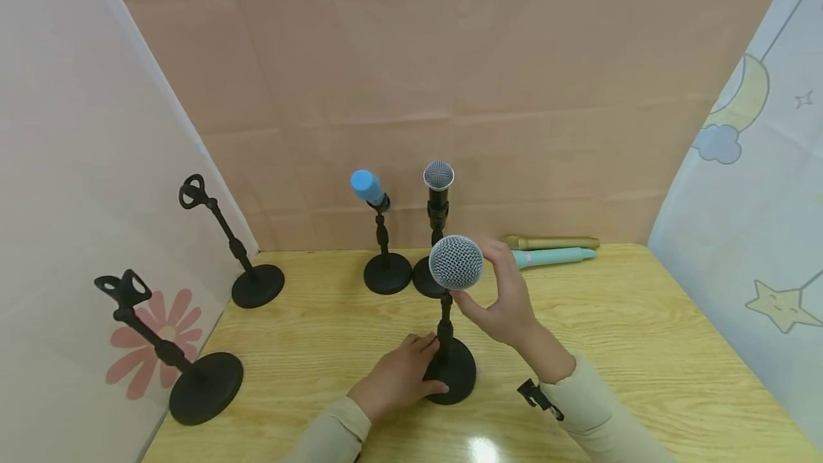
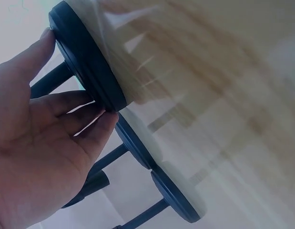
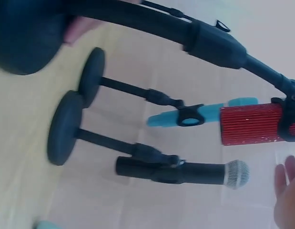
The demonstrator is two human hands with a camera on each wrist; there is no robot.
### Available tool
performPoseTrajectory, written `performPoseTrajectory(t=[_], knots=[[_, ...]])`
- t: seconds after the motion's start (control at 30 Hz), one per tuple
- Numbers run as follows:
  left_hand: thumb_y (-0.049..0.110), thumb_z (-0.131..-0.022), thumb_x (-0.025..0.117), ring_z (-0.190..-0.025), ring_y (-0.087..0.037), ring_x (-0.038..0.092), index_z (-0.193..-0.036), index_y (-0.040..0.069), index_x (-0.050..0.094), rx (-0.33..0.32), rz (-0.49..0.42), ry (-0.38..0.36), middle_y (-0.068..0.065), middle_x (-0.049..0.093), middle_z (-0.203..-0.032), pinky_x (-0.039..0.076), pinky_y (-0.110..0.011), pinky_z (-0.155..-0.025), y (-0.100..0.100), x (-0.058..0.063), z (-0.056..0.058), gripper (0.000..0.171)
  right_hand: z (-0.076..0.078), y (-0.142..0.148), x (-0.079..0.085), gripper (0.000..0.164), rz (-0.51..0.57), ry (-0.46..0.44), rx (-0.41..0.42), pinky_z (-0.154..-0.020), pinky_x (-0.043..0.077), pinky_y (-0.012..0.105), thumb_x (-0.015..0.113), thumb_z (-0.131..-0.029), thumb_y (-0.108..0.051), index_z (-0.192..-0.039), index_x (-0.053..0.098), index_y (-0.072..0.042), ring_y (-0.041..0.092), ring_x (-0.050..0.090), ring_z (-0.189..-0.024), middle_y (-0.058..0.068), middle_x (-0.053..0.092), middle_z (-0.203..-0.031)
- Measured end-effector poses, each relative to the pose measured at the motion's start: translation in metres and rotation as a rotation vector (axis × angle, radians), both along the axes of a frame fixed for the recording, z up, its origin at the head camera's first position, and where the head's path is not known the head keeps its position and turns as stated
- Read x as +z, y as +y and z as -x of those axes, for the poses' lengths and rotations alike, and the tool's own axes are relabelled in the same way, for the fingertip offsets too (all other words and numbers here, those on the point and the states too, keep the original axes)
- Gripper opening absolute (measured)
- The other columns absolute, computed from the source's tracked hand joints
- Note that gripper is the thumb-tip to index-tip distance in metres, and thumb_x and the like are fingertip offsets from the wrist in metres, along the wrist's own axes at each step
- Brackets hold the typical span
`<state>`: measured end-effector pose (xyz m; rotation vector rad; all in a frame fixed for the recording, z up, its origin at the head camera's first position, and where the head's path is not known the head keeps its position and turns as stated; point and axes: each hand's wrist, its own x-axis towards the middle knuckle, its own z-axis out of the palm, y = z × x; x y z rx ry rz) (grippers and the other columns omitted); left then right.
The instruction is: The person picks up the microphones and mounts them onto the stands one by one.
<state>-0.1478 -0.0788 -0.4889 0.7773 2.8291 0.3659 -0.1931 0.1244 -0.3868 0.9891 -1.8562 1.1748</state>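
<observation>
A microphone with a silver mesh head (image 1: 456,262) and a ribbed red body (image 3: 252,124) sits in the clip of a black desk stand (image 1: 446,334). In the head view its body is hidden behind the mesh head. My right hand (image 1: 504,299) holds it around the head, thumb below and fingers on the far side. My left hand (image 1: 403,374) grips the stand's round base (image 2: 87,57), thumb on one edge and fingertips on the other.
Behind stand a blue microphone (image 1: 368,186) and a black, silver-headed microphone (image 1: 439,191), each on a stand. Two bare stands, one farther back (image 1: 257,284) and one nearer (image 1: 206,388), are at the left. A gold microphone (image 1: 553,242) and a light-blue one (image 1: 554,256) lie at the back right.
</observation>
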Motion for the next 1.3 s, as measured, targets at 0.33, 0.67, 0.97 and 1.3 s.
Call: performPoseTrajectory(t=[0.33, 0.67, 0.97, 1.3], knots=[[0.058, -0.092, 0.065, -0.139, -0.021, 0.047, -0.152, 0.011, 0.048, 0.003, -0.031, -0.019, -0.005, 0.044, -0.158, 0.048, -0.037, -0.109, -0.004, 0.001, 0.002, 0.078, -0.01, 0.021, -0.038, 0.049, -0.136, 0.066, 0.052, -0.108, 0.041, 0.019, 0.059, -0.102, -0.038, -0.123, 0.059, 0.006, 0.025, 0.059, -0.112, 0.015, 0.064, -0.117], [0.046, -0.095, 0.069, -0.128, -0.022, 0.057, -0.144, 0.008, 0.057, 0.014, -0.157, 0.096, -0.009, 0.057, -0.142, 0.053, -0.035, -0.101, -0.013, 0.009, 0.009, 0.063, -0.018, 0.034, -0.063, 0.05, -0.463, -0.173, -0.003, -0.092, 0.057, 0.043, 0.077, -0.091, -0.024, -0.133, 0.057, -0.004, 0.022, 0.063, -0.117, 0.005, 0.062, -0.129], [0.039, -0.095, 0.072, -0.128, -0.023, 0.057, -0.142, 0.009, 0.058, 0.037, -0.217, 0.124, -0.006, 0.062, -0.137, 0.053, -0.039, -0.102, -0.015, 0.034, 0.008, 0.058, -0.024, 0.036, -0.076, 0.056, -0.628, -0.41, -0.01, -0.101, 0.052, 0.049, 0.07, -0.096, -0.04, -0.143, 0.054, -0.014, 0.026, 0.058, -0.129, 0.005, 0.059, -0.142], [0.043, -0.1, 0.063, -0.128, -0.02, 0.057, -0.146, 0.013, 0.054, 0.032, -0.344, 0.06, -0.003, 0.059, -0.141, 0.052, -0.04, -0.103, -0.014, 0.05, 0.005, 0.055, -0.024, 0.032, -0.088, 0.067, -0.814, -0.651, 0.114, -0.109, 0.045, 0.053, 0.059, -0.101, -0.048, -0.157, 0.037, -0.018, 0.03, 0.048, -0.14, 0.008, 0.042, -0.158]])
